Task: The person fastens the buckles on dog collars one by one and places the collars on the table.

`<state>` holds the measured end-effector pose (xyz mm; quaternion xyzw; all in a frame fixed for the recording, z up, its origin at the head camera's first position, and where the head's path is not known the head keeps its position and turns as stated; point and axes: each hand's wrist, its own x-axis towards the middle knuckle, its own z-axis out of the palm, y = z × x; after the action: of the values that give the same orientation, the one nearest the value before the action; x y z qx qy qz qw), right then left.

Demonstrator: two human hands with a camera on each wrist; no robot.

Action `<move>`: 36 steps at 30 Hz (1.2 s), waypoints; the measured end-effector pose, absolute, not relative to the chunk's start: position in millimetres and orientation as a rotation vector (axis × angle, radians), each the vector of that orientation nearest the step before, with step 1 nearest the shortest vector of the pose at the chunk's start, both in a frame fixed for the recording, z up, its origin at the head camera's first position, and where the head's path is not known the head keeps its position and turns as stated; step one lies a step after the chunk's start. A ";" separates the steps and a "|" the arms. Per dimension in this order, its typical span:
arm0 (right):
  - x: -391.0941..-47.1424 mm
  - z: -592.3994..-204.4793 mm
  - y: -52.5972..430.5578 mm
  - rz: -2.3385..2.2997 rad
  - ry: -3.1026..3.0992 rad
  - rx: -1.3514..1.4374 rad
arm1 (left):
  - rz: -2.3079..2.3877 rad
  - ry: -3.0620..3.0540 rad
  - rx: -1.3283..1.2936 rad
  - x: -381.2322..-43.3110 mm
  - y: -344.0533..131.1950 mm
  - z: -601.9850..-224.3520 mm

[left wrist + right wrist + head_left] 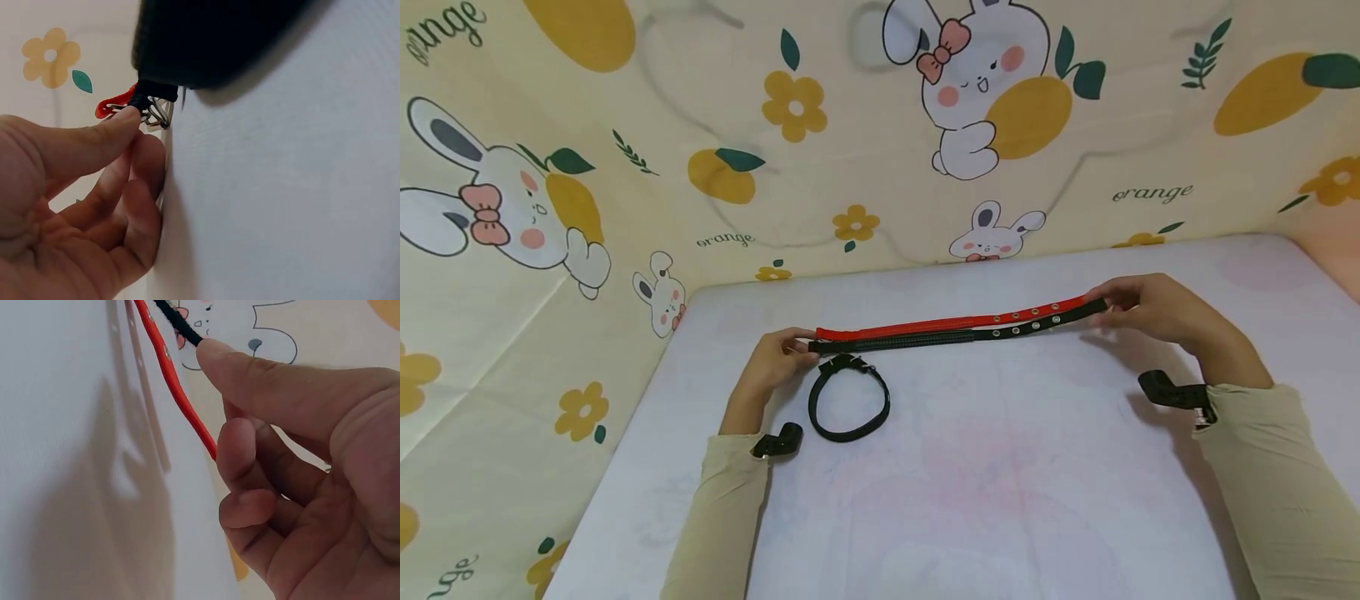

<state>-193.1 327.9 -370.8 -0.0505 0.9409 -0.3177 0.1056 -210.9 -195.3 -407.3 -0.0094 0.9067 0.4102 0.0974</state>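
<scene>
Two flat collars, one red (910, 326) and one black (925, 338), stretch side by side between the hands. Both have metal eyelets toward their right ends. My left hand (769, 365) pinches their left ends between thumb and fingers; metal buckle parts (161, 115) show just beyond the thumb in the left wrist view. At the other side my right hand (1167, 315) pinches the tips, with the black end under the thumb and the red one (178, 394) running behind the fingers. Another black collar (848, 436), fastened into a loop, lies on the table close to the left hand.
The white table (1000, 517) spreads below the hands. Behind it and to the left hangs a cream cloth (820, 50) printed with rabbits, oranges and flowers. A large dark blurred shape (200, 37) fills the top of the left wrist view.
</scene>
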 end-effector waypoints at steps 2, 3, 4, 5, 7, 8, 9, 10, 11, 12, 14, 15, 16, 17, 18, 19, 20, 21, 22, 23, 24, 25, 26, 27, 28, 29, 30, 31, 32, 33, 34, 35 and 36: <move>-193.5 -370.7 326.5 -0.949 2.767 -0.153 | 1.222 2.674 -0.045 -211.2 -196.1 -407.6; -193.7 -370.9 325.5 -0.954 2.767 -0.153 | 1.221 2.671 -0.046 -211.6 -196.7 -407.9; -193.9 -370.9 324.6 -0.948 2.769 -0.159 | 1.220 2.669 -0.049 -211.7 -197.3 -408.2; -194.0 -370.6 323.6 -0.949 2.766 -0.156 | 1.222 2.664 -0.050 -211.9 -198.1 -408.5; -194.3 -370.2 322.4 -0.942 2.773 -0.153 | 1.222 2.660 -0.051 -212.1 -199.8 -409.0; -194.3 -369.8 321.9 -0.930 2.781 -0.148 | 1.224 2.654 -0.055 -212.1 -200.7 -409.0; -194.0 -369.0 321.6 -0.928 2.790 -0.146 | 1.232 2.645 -0.054 -212.1 -201.5 -408.9; -193.6 -368.2 321.5 -0.928 2.796 -0.147 | 1.242 2.635 -0.054 -211.9 -202.4 -408.7; -193.1 -367.3 321.4 -0.933 2.798 -0.142 | 1.249 2.626 -0.052 -211.8 -203.1 -408.6; -192.8 -366.7 321.7 -0.933 2.804 -0.141 | 1.259 2.619 -0.046 -211.9 -203.7 -408.3; -192.2 -365.5 321.5 -0.954 2.801 -0.144 | 1.281 2.600 -0.043 -211.4 -204.5 -407.6; -192.0 -365.0 321.3 -0.973 2.797 -0.154 | 1.292 2.593 -0.040 -211.3 -204.9 -407.3; -191.8 -364.7 320.8 -0.987 2.787 -0.154 | 1.301 2.589 -0.041 -211.0 -205.1 -407.1; -191.7 -364.4 320.2 -0.997 2.783 -0.156 | 1.312 2.586 -0.044 -210.8 -205.3 -406.8; -191.5 -364.2 319.5 -1.009 2.779 -0.157 | 1.336 2.578 -0.044 -210.7 -205.7 -406.7; -191.2 -363.9 318.5 -1.020 2.774 -0.162 | 1.361 2.570 -0.043 -210.2 -205.9 -406.4; -190.7 -363.5 317.3 -1.032 2.771 -0.164 | 1.389 2.562 -0.044 -210.1 -206.3 -406.2; -190.4 -363.4 316.0 -1.040 2.770 -0.168 | 1.416 2.555 -0.046 -209.7 -206.8 -405.8; -190.2 -363.5 314.7 -1.052 2.764 -0.175 | 1.431 2.556 -0.041 -209.4 -207.1 -405.4; -190.1 -363.8 313.5 -1.063 2.759 -0.183 | 1.449 2.553 -0.043 -209.1 -207.4 -405.1; -190.0 -364.2 312.2 -1.076 2.753 -0.190 | 1.465 2.549 -0.043 -208.8 -207.7 -404.9; -190.1 -364.5 310.7 -1.086 2.743 -0.197 | 1.473 2.545 -0.051 -208.5 -207.9 -404.6; -190.4 -364.9 309.1 -1.092 2.733 -0.203 | 1.475 2.543 -0.060 -208.2 -208.2 -404.5; -190.9 -365.5 307.6 -1.095 2.722 -0.209 | 1.474 2.542 -0.063 -207.9 -208.5 -404.5; -191.2 -366.1 306.2 -1.093 2.714 -0.221 | 1.476 2.539 -0.063 -207.9 -208.8 -404.7; -191.5 -366.8 304.9 -1.088 2.708 -0.234 | 1.493 2.524 -0.072 -208.0 -209.0 -405.4; -191.9 -367.4 303.6 -1.082 2.705 -0.248 | 1.510 2.512 -0.075 -208.2 -209.2 -405.9; -192.3 -368.0 302.4 -1.084 2.702 -0.259 | 1.529 2.496 -0.079 -208.2 -209.2 -406.3; -192.8 -368.7 301.3 -1.083 2.703 -0.269 | 1.546 2.485 -0.083 -208.4 -209.2 -406.7; -193.1 -369.3 300.3 -1.090 2.706 -0.280 | 1.564 2.476 -0.088 -208.6 -209.2 -407.0; -193.5 -369.8 299.5 -1.091 2.717 -0.288 | 1.580 2.468 -0.093 -208.7 -209.1 -407.1; -193.7 -369.9 298.9 -1.094 2.726 -0.286 | 1.594 2.462 -0.101 -208.8 -209.0 -407.1; -193.7 -369.8 298.3 -1.101 2.736 -0.277 | 1.603 2.465 -0.106 -208.8 -208.7 -406.8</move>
<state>-193.7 298.3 -369.8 -0.0932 0.9199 -0.3701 0.0898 -208.8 -208.7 -406.8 -0.0360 0.8336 0.5421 0.0997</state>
